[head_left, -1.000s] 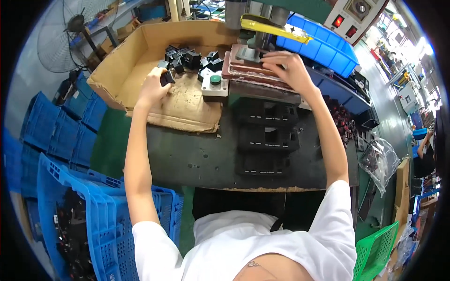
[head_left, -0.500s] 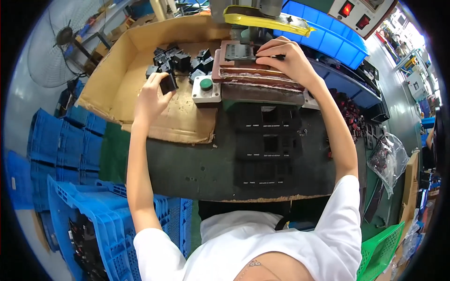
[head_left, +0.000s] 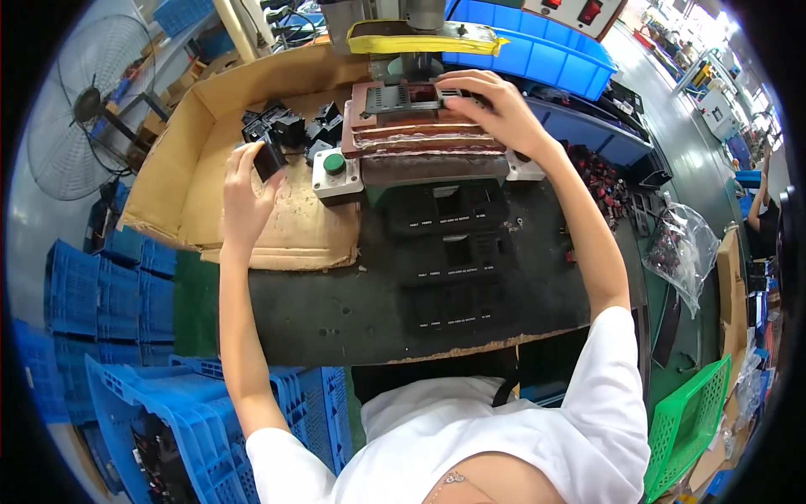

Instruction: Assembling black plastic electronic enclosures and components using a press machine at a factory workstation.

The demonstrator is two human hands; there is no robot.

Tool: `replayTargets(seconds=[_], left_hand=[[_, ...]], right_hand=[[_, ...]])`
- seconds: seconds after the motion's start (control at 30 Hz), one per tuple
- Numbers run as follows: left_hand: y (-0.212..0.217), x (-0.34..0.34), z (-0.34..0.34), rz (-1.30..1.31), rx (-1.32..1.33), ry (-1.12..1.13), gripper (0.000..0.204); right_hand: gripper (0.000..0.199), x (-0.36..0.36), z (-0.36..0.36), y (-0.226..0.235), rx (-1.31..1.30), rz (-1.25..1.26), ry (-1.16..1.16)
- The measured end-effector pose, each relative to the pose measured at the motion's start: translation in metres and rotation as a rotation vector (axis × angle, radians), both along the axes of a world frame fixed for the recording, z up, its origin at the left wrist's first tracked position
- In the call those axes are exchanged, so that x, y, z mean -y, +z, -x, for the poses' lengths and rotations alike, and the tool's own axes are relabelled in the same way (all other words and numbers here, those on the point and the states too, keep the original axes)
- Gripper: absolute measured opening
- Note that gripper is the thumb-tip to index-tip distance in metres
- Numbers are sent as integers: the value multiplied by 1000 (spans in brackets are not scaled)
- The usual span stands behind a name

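My left hand [head_left: 243, 195] pinches a small black plastic block [head_left: 270, 160] above the cardboard tray, close to a heap of similar black blocks [head_left: 285, 128]. A black slotted panel [head_left: 388, 99] with a window opening lies on the brown layered fixture [head_left: 428, 144] beneath the press head [head_left: 424, 35]. At the right end of this panel, my right hand [head_left: 502, 109] has its fingers closed over the edge. The thumb and fingertips partly hide that end.
A green push button [head_left: 334, 164] on a white box stands left of the fixture. Several black panels [head_left: 457, 250] lie on the dark table. The cardboard tray [head_left: 180, 181] sits left, blue bins [head_left: 537, 55] behind. Red and black parts [head_left: 598, 181] lie to the right.
The view has shifted, moving the scene leftward. My right hand has slid right along the panel, uncovering its window. My left hand still holds the block beside the heap.
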State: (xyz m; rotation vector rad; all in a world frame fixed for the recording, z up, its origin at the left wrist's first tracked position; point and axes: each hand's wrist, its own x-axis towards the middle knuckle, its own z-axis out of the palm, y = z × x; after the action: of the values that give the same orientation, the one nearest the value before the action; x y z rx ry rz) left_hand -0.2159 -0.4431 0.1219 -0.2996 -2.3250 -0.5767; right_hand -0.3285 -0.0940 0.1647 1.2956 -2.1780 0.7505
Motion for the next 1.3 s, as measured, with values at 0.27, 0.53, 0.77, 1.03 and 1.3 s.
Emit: replayTargets(seconds=[0.27,0.53,0.77,1.03,1.3], left_hand=[[15,-37,-3,-131,10,-133,41],[18,-85,3,-169,-142,-264,41],[46,-122,40,-6,-272,-374,37],[52,-137,78,-99,-73,-379,39],[40,-137,106,245,-93,-391,36]], right_hand=[[24,-125,-30,-18,380,301,-231],[23,-164,-47,-32,481,150,-568],[13,-161,-56,-36,684,-164,-474],[29,-152,-62,-37,584,-494,-736],[26,-139,-73,-32,489,-566,-796]])
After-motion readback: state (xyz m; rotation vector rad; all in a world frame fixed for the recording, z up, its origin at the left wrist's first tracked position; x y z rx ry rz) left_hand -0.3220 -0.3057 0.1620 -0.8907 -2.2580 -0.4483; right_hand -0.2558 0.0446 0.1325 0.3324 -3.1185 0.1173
